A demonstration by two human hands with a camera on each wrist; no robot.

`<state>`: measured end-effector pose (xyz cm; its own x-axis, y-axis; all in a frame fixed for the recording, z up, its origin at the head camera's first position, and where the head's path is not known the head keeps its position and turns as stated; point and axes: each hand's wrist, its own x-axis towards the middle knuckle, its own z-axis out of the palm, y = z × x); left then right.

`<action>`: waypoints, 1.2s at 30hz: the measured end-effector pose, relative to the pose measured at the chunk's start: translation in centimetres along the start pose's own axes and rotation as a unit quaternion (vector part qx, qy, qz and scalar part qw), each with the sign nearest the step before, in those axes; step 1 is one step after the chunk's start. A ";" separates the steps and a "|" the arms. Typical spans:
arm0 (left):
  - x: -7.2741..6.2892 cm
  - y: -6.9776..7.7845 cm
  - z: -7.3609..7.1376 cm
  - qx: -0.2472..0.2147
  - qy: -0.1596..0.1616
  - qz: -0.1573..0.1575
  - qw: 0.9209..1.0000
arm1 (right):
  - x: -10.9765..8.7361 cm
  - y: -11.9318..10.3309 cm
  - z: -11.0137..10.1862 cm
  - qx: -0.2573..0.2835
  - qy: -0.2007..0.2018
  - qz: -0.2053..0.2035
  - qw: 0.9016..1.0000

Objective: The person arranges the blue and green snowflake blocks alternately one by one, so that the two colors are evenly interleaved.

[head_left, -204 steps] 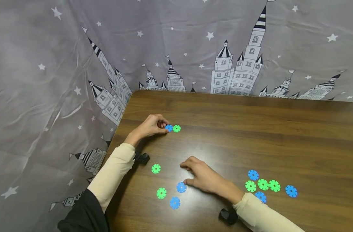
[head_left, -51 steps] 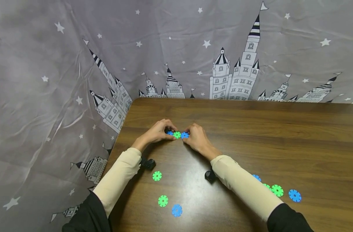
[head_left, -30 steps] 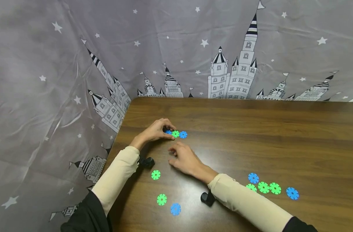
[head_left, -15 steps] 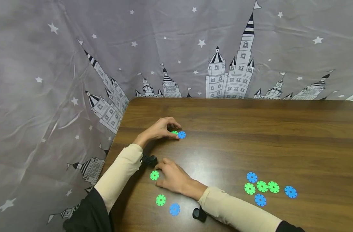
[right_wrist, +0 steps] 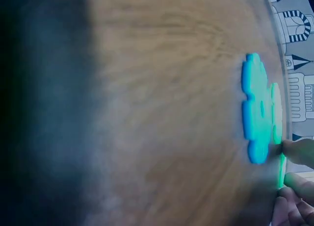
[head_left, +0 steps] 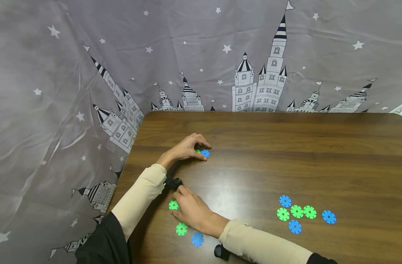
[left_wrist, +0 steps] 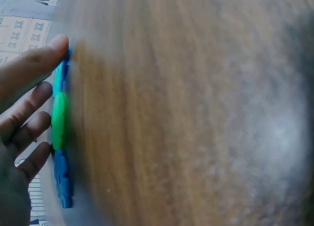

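In the head view my left hand (head_left: 187,147) is at the upper left of the table, thumb and forefinger at opposite edges of a blue notched building disc (head_left: 205,153). A green disc (head_left: 197,150) adjoins it, partly under the fingers. The left wrist view shows a row: blue, a green disc (left_wrist: 59,120) in the middle, and another blue disc (left_wrist: 63,179). My right hand (head_left: 195,212), lower down, pinches a green disc (head_left: 173,205) at its edge. Near it lie a loose green disc (head_left: 181,229) and a blue disc (head_left: 197,239).
Several green and blue discs (head_left: 297,211) lie in a group at the right on the brown wooden table (head_left: 253,146). Black cameras (head_left: 222,252) sit on the wrists. A grey curtain (head_left: 187,55) with castles hangs behind the table.
My right hand left the blue disc at the row's right end, moved down and left, and took hold of the green disc. My left hand slid right along the row.
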<state>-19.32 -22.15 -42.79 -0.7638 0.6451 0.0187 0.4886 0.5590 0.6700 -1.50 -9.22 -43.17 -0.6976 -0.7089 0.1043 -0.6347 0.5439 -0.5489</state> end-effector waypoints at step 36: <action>-0.5 0.2 -0.3 0.021 -0.014 -0.008 1.000 | -0.8 0.8 -1.9 -0.102 -0.021 -0.072 0.992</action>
<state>-18.97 -22.57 -42.43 -0.7601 0.6497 -0.0135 0.4940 0.5913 0.6375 -2.08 -7.39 -42.16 -0.5834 -0.8014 0.1315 -0.7833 0.5126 -0.3516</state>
